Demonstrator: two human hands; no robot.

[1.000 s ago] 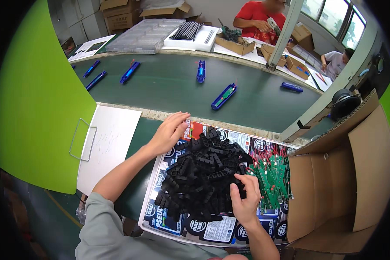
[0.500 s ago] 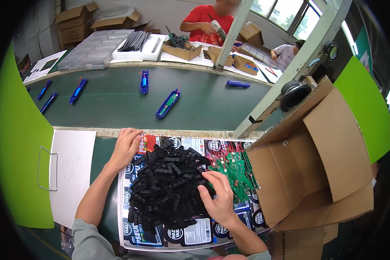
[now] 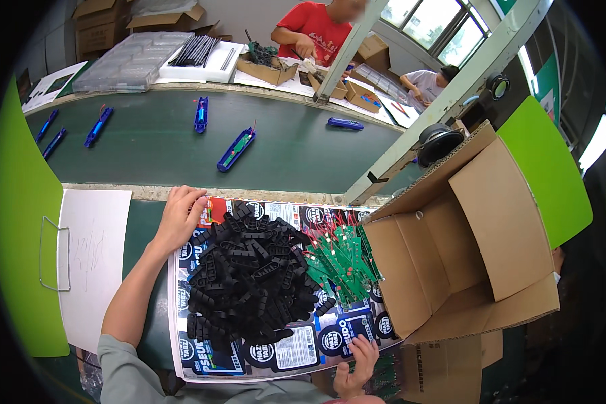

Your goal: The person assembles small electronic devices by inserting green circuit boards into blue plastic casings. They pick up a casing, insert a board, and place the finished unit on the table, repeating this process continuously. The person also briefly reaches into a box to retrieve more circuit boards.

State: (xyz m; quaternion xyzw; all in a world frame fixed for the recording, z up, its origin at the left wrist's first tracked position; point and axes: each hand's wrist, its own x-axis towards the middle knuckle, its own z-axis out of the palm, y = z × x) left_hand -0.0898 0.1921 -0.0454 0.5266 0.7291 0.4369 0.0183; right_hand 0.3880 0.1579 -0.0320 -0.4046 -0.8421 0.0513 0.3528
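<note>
A heap of small black plastic parts (image 3: 246, 279) lies on a colourful printed sheet (image 3: 295, 349) in front of me. To its right are green circuit boards (image 3: 347, 266) with red wires. My left hand (image 3: 180, 217) rests at the sheet's far left corner, fingers stretched out and holding nothing. At the near right edge of the sheet is my right hand (image 3: 358, 369), apart from the heap. Its thumb and fingers are spread, with nothing visible between them.
An open cardboard box (image 3: 464, 236) stands tilted on the right. Beyond the sheet runs a green belt (image 3: 161, 158) carrying several blue casings (image 3: 236, 149). A metal post (image 3: 397, 145) rises at right. Across the belt, a person in red (image 3: 315, 34) works near trays and cartons.
My right hand has left the right side of the black heap and come down toward me to the sheet's near edge. My left hand stays at the corner. The view has shifted slightly.
</note>
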